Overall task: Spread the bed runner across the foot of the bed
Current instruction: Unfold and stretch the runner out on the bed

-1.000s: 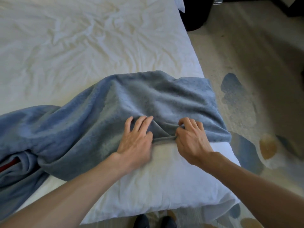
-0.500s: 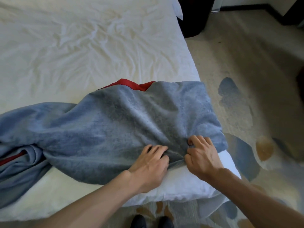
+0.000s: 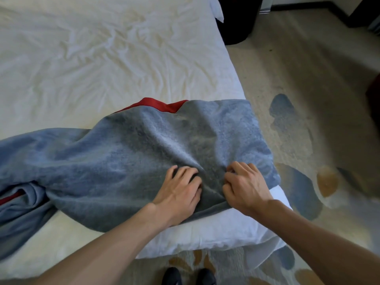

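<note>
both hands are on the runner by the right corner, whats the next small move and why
Probably slide the left hand leftward along the near edge: the bed runner lies flatter by the right hand but is bunched and folded further left.

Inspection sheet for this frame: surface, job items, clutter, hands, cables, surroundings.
Surface: bed, white sheet, wrinkled.
Job's things: bed runner, blue-grey, red side showing at its far edge; bunched at the left, flatter toward the right corner.
Clutter: nothing seen.
Grippers: left hand and right hand side by side, fingers curled into the runner near its near edge.
Cables: nothing seen.
Surroundings: patterned carpet; dark object beside the bed; shoes at the bottom edge.
</note>
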`<state>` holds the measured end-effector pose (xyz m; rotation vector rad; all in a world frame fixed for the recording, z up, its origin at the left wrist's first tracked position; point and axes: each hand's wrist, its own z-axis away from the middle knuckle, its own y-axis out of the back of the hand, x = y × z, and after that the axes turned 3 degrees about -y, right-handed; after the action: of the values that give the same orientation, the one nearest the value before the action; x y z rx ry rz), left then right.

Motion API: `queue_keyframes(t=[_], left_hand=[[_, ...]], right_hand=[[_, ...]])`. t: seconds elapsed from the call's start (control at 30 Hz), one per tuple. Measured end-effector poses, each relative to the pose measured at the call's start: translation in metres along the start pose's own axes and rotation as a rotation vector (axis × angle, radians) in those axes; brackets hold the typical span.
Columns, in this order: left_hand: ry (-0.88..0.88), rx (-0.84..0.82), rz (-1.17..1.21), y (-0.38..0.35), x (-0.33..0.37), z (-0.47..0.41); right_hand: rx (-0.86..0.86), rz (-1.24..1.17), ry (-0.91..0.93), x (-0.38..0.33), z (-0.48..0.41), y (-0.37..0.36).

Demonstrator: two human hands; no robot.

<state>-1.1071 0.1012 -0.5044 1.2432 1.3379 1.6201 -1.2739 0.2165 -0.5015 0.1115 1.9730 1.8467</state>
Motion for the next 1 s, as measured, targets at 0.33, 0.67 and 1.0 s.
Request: queue_keyframes(t=[0.33,0.67,1.0], left_hand=[[0.031,0.093,-0.055,0.017,-0.028,-0.031],[0.148,0.204,-0.110,0.058,-0.116,-0.098],[0.325,-0.026,-0.005,0.078,-0.212,-0.131]], right_hand=[[0.034,-0.031,0.005,-0.005,-0.034,0.013],[0.067,0.000,-0.013,-0.022,-0.133,0.023],[0.007,0.072,-0.096,-0.049,-0.249,0.018]])
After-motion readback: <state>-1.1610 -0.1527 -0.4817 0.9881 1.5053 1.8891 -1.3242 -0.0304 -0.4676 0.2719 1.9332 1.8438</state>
